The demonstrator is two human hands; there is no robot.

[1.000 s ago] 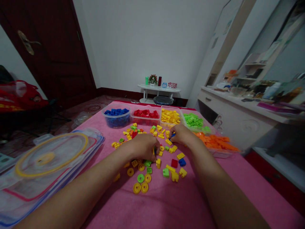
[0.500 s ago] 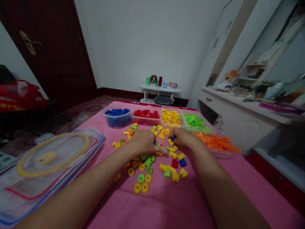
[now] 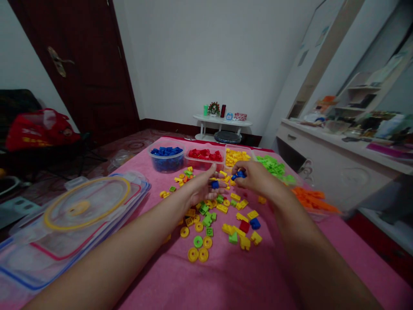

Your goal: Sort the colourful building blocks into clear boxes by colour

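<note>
My left hand [image 3: 204,187] is turned palm up above the loose pieces. Its fingers are partly spread, and a blue toy brick [image 3: 214,184] lies in them. Just to its right, my right hand [image 3: 254,174] pinches small blue bricks [image 3: 238,175] between thumb and fingers; how many is unclear. Below the hands, yellow bricks [image 3: 222,208], green bricks [image 3: 208,219] and yellow wheel-shaped pieces [image 3: 203,254] are scattered on the pink cloth [image 3: 226,284]. Near the right forearm lie a red brick [image 3: 244,226] and another blue brick [image 3: 255,223].
Behind the hands stand tubs of blue bricks [image 3: 166,162], red bricks [image 3: 205,156], yellow bricks [image 3: 237,157] and green bricks [image 3: 272,166]. A tub of orange pieces [image 3: 312,200] is at the right. Stacked clear lids [image 3: 93,241] lie at the left.
Both hands have lifted off the loose pieces. The left has turned palm up, bringing its blue brick into sight, and the right has come up with blue bricks. The view has shifted slightly.
</note>
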